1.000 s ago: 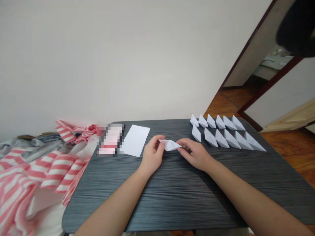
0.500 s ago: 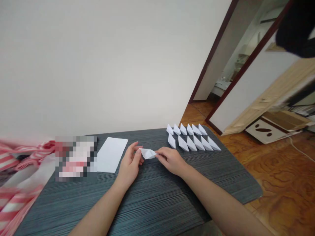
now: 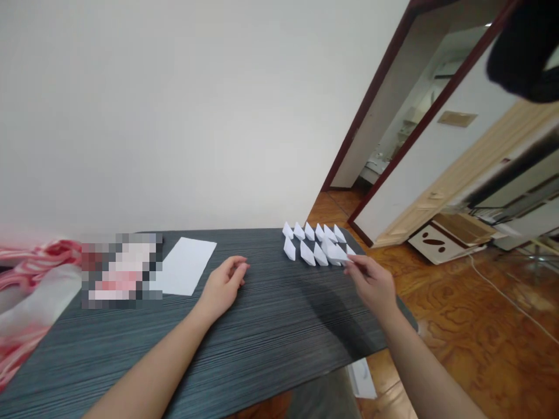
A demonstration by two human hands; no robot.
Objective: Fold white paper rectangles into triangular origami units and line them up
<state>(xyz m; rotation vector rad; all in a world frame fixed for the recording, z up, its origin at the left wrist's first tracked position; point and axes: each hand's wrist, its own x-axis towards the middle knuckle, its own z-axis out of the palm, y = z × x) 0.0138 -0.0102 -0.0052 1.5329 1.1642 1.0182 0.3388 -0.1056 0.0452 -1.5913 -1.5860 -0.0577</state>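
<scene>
A folded white paper boat [image 3: 333,251] is pinched at its right end by my right hand [image 3: 371,284]. It hangs just in front of and over the near row of folded paper boats [image 3: 307,254], partly covering some of them. Behind that row stands a second row of similar paper boats [image 3: 309,231]. My left hand [image 3: 223,285] rests on the dark table with fingers curled together, and nothing shows in it. Just left of that hand lies a stack of white paper [image 3: 186,265].
The dark wood-grain table [image 3: 262,337] stands against a pale wall. A pixelated object [image 3: 126,267] lies at its left, beside red-and-white striped cloth [image 3: 56,254]. A white box [image 3: 432,241] and a cable are on the wooden floor at right; white paper [image 3: 361,378] lies below the table.
My right hand has carried the paper boat rightward to the rows, away from my left hand. My left hand let go of the boat and its fingers curled. The view has turned slightly right.
</scene>
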